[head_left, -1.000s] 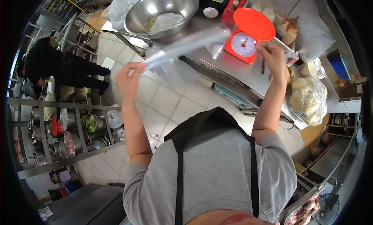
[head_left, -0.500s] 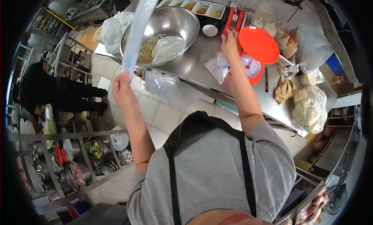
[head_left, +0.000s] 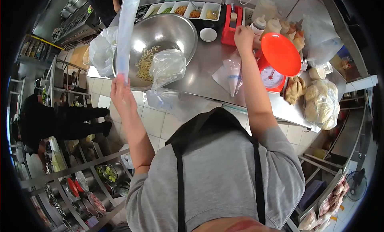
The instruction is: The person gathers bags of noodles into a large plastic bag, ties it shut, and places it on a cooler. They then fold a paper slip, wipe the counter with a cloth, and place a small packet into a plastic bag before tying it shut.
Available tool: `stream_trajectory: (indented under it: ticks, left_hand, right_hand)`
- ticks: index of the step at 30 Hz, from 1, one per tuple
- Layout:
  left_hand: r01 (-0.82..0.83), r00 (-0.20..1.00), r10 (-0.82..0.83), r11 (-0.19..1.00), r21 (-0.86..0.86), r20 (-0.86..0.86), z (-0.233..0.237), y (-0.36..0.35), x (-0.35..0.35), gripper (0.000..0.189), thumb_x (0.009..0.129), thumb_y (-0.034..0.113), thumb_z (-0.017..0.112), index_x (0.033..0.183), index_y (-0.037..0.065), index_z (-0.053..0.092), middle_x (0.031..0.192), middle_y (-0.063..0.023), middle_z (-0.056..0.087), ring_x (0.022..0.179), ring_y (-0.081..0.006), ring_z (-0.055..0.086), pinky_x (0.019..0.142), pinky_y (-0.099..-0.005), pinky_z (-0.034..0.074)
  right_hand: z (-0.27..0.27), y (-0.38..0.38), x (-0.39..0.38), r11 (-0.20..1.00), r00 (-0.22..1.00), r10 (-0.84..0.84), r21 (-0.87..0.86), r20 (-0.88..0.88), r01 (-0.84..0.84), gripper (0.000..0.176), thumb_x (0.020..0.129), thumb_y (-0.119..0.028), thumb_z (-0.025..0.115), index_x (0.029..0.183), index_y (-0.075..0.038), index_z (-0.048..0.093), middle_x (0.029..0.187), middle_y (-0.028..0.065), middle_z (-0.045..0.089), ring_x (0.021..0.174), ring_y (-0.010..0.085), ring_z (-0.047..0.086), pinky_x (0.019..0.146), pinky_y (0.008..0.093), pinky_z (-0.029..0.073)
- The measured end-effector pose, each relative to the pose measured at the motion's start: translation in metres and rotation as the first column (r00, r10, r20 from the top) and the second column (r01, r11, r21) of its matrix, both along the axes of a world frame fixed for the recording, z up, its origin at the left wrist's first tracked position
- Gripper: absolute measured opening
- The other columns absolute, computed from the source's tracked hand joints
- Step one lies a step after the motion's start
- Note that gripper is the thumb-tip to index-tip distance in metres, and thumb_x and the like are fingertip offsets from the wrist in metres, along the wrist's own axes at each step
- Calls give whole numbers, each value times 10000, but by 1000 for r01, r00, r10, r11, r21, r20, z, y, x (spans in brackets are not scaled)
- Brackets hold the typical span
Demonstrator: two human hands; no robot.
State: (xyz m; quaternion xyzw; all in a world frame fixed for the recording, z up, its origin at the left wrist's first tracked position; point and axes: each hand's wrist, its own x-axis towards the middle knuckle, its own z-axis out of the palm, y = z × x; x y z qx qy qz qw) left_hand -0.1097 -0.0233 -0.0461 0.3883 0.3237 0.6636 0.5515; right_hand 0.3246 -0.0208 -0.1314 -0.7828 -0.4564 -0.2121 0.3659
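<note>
My left hand (head_left: 123, 96) is closed around the lower end of a long, translucent plastic sleeve (head_left: 127, 36), which rises past the rim of a large steel bowl (head_left: 186, 30). In the bowl lie pale noodles (head_left: 145, 68) and a clear plastic bag (head_left: 168, 67). My right hand (head_left: 244, 39) is at the right side of a red tape dispenser (head_left: 229, 34), fingers curled downward; what they grip is hidden. Just right of those fingers stands a white squeeze bottle (head_left: 258, 27). Below the hand lie plastic bags (head_left: 232, 76), left of a red scale (head_left: 273, 78) with a tilted-looking red pan (head_left: 281, 55).
White trays of toppings (head_left: 181, 10) line the back. A small white dish (head_left: 208, 34) sits beside the bowl. More squeeze bottles, a brown cloth (head_left: 295, 90) and a bagged pale bundle (head_left: 321, 104) are on the right. A person in black (head_left: 56, 118) works at the left.
My view has shifted. My left hand still holds the sleeve, now more upright. My right hand has moved from the dispenser's front end to its right side, near the squeeze bottle.
</note>
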Motion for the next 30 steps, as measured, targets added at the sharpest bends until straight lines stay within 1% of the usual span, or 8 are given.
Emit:
stream_trajectory:
  ticks: [2, 10, 12, 16, 18, 20, 25, 30]
  left_hand:
    - [41, 999, -41, 999, 6, 7, 3, 7, 10, 123, 864, 153, 625, 879, 40, 578, 897, -40, 595, 870, -126, 546, 836, -286, 418]
    - [176, 984, -176, 984, 22, -5, 13, 30, 6, 124, 871, 155, 617, 867, 37, 582, 913, -46, 607, 876, -125, 548, 837, -285, 423]
    - [183, 983, -183, 983, 11, -11, 13, 35, -3, 128, 869, 156, 620, 873, 35, 583, 912, -44, 607, 875, -124, 548, 836, -284, 422]
    - [232, 973, -231, 973, -4, 17, 14, 43, -13, 137, 859, 161, 633, 883, 34, 589, 906, -43, 610, 865, -121, 553, 827, -275, 423]
    - [260, 965, -260, 965, -12, 30, 8, 50, -14, 138, 857, 160, 636, 889, 34, 592, 910, -48, 614, 862, -122, 557, 824, -274, 424]
    - [281, 959, -280, 960, -17, 45, 9, 53, -11, 138, 855, 158, 638, 895, 33, 595, 914, -53, 617, 860, -124, 561, 820, -273, 426]
    - [289, 956, -290, 957, -18, -46, 13, 53, 4, 143, 838, 116, 650, 911, -2, 616, 905, -49, 626, 851, -96, 554, 798, -228, 405]
    - [304, 951, -302, 952, 23, -70, 27, 46, 10, 132, 822, 111, 668, 867, -8, 635, 825, -25, 625, 787, -62, 540, 744, -187, 389]
  right_hand:
    - [1, 25, 17, 877, 995, -97, -471, 15, 93, 187, 805, -192, 577, 835, -38, 678, 819, 163, 647, 770, 336, 623, 687, 415, 496]
    - [12, 59, 59, 840, 890, -202, -539, -409, -58, 275, 682, -348, 702, 728, -77, 709, 871, 161, 672, 839, 276, 646, 730, 376, 500]
    - [-3, 68, 72, 973, 644, -170, -229, -746, -10, 311, 685, -292, 747, 829, -19, 704, 862, 143, 676, 785, 238, 626, 705, 340, 477]
    - [-6, 20, 38, 966, 678, -103, -235, -728, -105, 298, 705, -265, 726, 788, 19, 698, 844, 104, 684, 763, 191, 617, 693, 326, 468]
    - [-30, 11, 35, 970, 740, -1, -180, -673, -162, 419, 640, -376, 728, 807, 5, 687, 875, 197, 664, 865, 287, 645, 755, 364, 495]
    - [-25, 6, 15, 905, 838, -190, -423, -512, -54, 413, 663, -364, 716, 827, 13, 680, 875, 208, 658, 883, 318, 636, 775, 380, 494]
    - [5, 15, -12, 818, 964, -260, -544, -62, 186, 207, 763, -166, 555, 814, -14, 685, 879, 218, 653, 867, 335, 644, 752, 419, 518]
    - [19, 19, -15, 783, 968, -247, -596, -36, 178, 227, 796, -179, 526, 886, -37, 678, 957, 188, 651, 918, 325, 635, 760, 420, 519]
